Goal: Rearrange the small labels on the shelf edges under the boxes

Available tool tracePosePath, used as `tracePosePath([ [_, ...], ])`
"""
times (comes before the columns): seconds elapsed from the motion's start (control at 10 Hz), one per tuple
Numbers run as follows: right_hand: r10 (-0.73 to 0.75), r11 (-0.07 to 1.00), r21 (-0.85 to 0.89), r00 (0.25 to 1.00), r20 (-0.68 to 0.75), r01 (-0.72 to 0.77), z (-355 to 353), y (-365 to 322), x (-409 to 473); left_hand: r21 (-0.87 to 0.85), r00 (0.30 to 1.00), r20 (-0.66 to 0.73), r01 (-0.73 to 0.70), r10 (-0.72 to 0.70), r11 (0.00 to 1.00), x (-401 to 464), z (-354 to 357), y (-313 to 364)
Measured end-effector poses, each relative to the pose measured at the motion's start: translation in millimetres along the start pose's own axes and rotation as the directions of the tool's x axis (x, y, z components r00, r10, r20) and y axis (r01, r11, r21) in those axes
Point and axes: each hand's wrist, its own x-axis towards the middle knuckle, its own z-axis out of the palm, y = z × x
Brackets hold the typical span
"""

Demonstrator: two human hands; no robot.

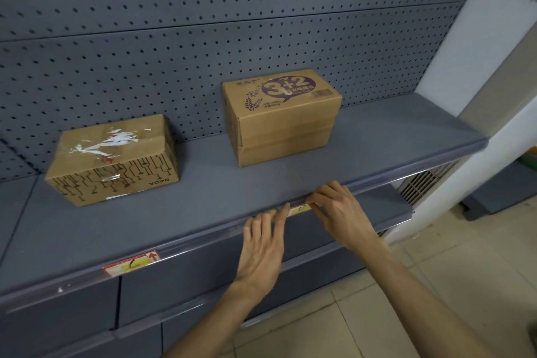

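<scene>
Two cardboard boxes stand on a grey shelf (pixel 203 212): a low box with black line print (pixel 113 160) on the left and a taller box printed "3+2" (pixel 279 116) to the right. A red and yellow label (pixel 132 263) sits in the shelf edge strip under the left box. A second small label (pixel 299 209) lies in the strip below the tall box, mostly hidden by fingers. My left hand (pixel 263 247) touches its left end with its fingertips. My right hand (pixel 340 206) pinches its right end against the strip.
A grey pegboard back wall (pixel 232 23) rises behind the boxes. Lower grey shelves (pixel 203 285) jut out beneath. A white wall (pixel 479 52) and tiled floor (pixel 406 285) lie to the right, with a vent grille (pixel 424 186) low down.
</scene>
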Motion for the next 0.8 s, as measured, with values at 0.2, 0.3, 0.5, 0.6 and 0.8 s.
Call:
tracePosePath([
  [0.2, 0.024, 1.0, -0.014, 0.997, -0.068, -0.025, 4.7, -1.9, -2.1, 0.018, 1.0, 0.016, -0.017, 0.016, 1.0, -0.5, -0.6, -0.5],
  [0.3, 0.031, 0.999, -0.02, 0.995, -0.091, -0.033, 6.5, -2.8, -2.5, 0.03, 0.999, 0.018, -0.032, 0.031, 0.999, -0.1, 0.6, -1.4],
  [0.5, 0.049, 0.998, -0.026, 0.996, -0.081, -0.051, 6.0, -4.1, -6.1, 0.026, 0.997, -0.013, -0.08, 0.081, 0.996, -1.3, 6.0, -7.8],
  [0.6, 0.065, 0.998, -0.017, 0.996, -0.067, -0.067, 6.1, -6.7, -7.7, 0.023, 0.997, -0.026, -0.072, 0.072, 0.997, -5.6, 5.4, -7.8],
  [0.8, 0.092, 0.995, -0.027, 0.995, -0.025, -0.093, 2.5, -20.8, -12.5, -0.012, 0.999, -0.034, -0.035, 0.035, 0.999, -21.5, -0.1, -14.5],
])
